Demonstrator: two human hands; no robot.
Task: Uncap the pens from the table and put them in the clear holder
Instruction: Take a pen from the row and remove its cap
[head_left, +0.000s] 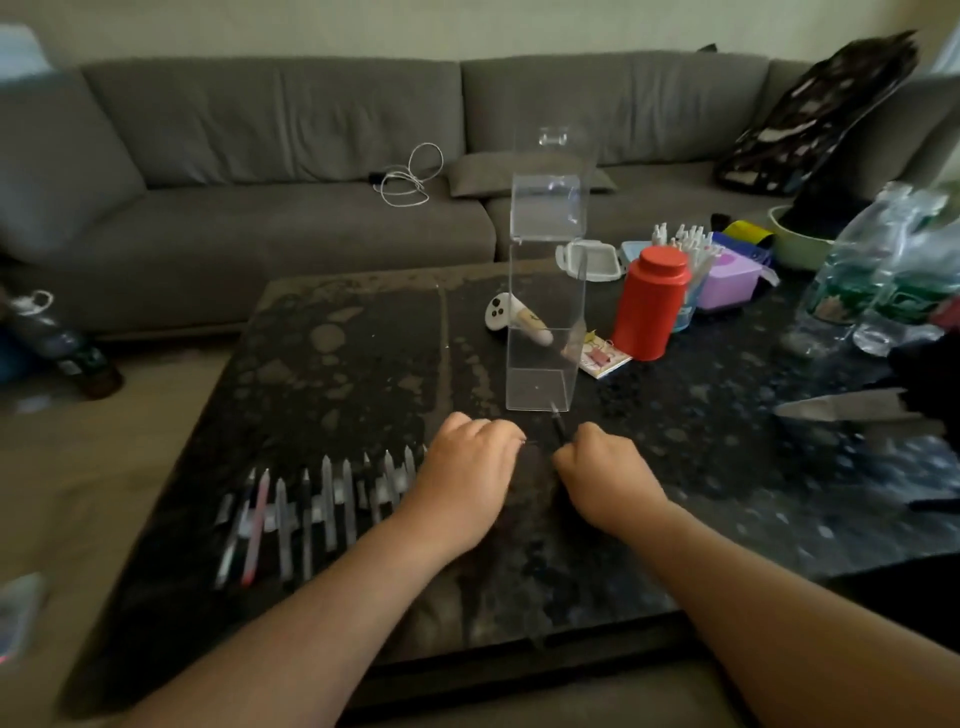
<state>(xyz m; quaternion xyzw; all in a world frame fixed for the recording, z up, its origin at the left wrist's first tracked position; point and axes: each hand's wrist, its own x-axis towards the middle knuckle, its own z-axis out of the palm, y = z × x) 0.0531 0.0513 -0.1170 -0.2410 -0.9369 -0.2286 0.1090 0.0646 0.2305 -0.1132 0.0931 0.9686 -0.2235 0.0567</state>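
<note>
A tall clear holder (543, 322) stands upright on the dark table (337, 364), its hinged lid raised. Just in front of it my right hand (602, 473) grips a dark pen (558, 422), whose tip points up toward the holder's base. My left hand (467, 478) is curled close beside it, fingers bent toward the pen's near end; what it pinches is hidden. A row of several capped pens (306, 514) lies side by side on the table left of my left hand.
A red canister (652, 301), a cup of white pens (685, 249), small lidded boxes and water bottles (878, 270) crowd the table's far right. A white controller (498, 312) lies behind the holder. A grey sofa (260, 156) runs along the back.
</note>
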